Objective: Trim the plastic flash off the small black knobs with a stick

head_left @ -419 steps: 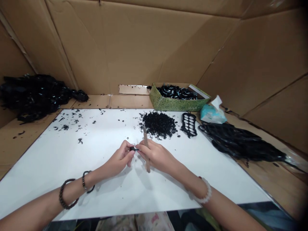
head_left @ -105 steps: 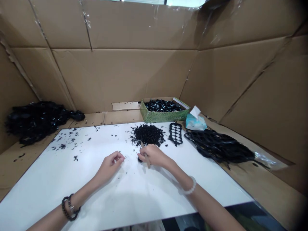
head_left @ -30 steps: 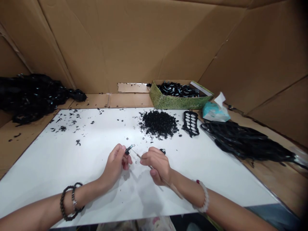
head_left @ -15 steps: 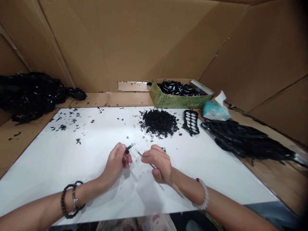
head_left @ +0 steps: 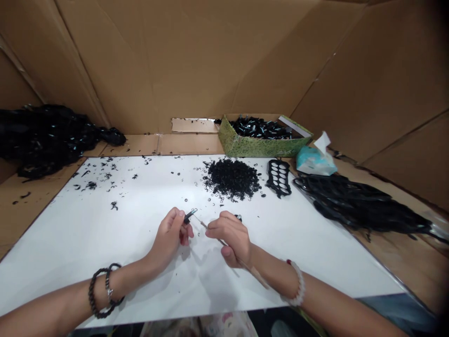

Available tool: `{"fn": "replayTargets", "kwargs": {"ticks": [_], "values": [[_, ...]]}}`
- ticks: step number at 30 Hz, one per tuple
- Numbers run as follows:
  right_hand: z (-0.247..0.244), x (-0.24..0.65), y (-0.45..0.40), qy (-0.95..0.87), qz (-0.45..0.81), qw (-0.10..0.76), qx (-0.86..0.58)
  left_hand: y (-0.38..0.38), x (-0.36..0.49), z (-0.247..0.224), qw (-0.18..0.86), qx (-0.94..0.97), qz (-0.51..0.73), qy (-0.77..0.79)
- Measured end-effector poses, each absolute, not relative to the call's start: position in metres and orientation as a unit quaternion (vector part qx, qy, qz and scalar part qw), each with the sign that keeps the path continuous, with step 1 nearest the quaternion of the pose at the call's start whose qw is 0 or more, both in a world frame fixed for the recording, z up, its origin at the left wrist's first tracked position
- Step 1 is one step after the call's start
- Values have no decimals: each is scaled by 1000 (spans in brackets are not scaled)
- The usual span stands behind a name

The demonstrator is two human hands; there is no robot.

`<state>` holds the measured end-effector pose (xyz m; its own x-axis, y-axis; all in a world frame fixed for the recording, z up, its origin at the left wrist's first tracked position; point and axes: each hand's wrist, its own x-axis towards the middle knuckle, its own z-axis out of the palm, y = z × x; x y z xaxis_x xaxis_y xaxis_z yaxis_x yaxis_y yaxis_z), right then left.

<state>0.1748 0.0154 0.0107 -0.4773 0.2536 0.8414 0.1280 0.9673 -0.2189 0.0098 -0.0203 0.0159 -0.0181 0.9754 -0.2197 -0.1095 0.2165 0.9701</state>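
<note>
My left hand [head_left: 171, 232] pinches a small black cylindrical piece [head_left: 188, 217] with a shiny pale tip, between thumb and fingers. Its tip points up and to the right. A thin pick [head_left: 257, 277] with a long brownish handle lies in my right hand [head_left: 232, 236], fingers closed around it. The pick's fine point reaches the tip of the black piece; whether they touch I cannot tell. A tiny ring appears at that tip. Behind my right knuckles shows another small black piece with a shiny end [head_left: 239, 218]. Beyond the hands lies a heap of small black rings [head_left: 233, 179].
A green box [head_left: 263, 147] full of black pieces stands at the back. Beside it are a tissue pack [head_left: 315, 161], a black frame with oval holes [head_left: 279, 178] and black strips in plastic [head_left: 361, 203]. A black bag [head_left: 45, 138] lies left. Cardboard walls [head_left: 210, 56] enclose the white table [head_left: 140, 224].
Almost nothing has moved. My left hand and the black piece have shifted very slightly to the right; the pick stays at the piece's tip.
</note>
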Motion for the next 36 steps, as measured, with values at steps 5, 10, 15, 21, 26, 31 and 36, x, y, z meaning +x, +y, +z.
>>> {"fn": "replayTargets", "kwargs": {"ticks": [5,10,15,21,26,31,36], "values": [[11,175,15,-857,61,501,-106,-21,10,17,570,408,474,533],[11,174,15,-857,60,499,-112,-21,10,16,570,407,473,534],[10,175,15,-860,62,494,-112,-19,10,16,577,413,468,527],[9,175,15,-859,61,493,-124,-16,8,16,584,440,437,524],[8,175,14,-863,61,482,-138,-16,8,13,582,443,452,510],[9,171,14,-882,62,416,-212,-16,7,10,573,455,471,493],[14,178,23,-844,62,428,-316,-17,7,10,583,457,461,489]]}}
